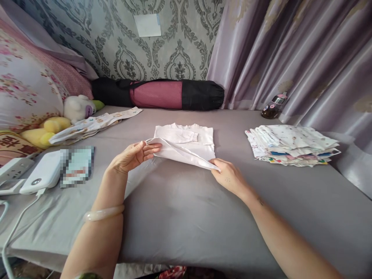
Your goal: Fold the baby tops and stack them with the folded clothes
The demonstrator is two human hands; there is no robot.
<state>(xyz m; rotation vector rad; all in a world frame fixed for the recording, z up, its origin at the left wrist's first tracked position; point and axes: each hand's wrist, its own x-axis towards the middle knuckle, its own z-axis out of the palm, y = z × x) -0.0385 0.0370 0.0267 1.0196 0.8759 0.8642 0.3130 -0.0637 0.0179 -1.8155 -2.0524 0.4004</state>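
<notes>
A small pale pink shirt [203,135] lies partly folded on the grey sheet, its neckline toward the wall and a sleeve laid across it. The near edge is lifted off the bed between my two hands. At its left corner, my left hand [132,155] pinches the cloth between thumb and fingers. My right hand [229,176] grips the right corner of the same edge, lower and closer to the sheet. On my left wrist sits a pale bangle [104,213].
At right stands a stack of folded printed clothes [290,145], with a bottle [273,106] behind it. A black and pink rolled bag [157,94] lies along the wall. Leftward are printed garments [95,124], plush toys [78,108], a white power bank [45,172] and a cable [17,228].
</notes>
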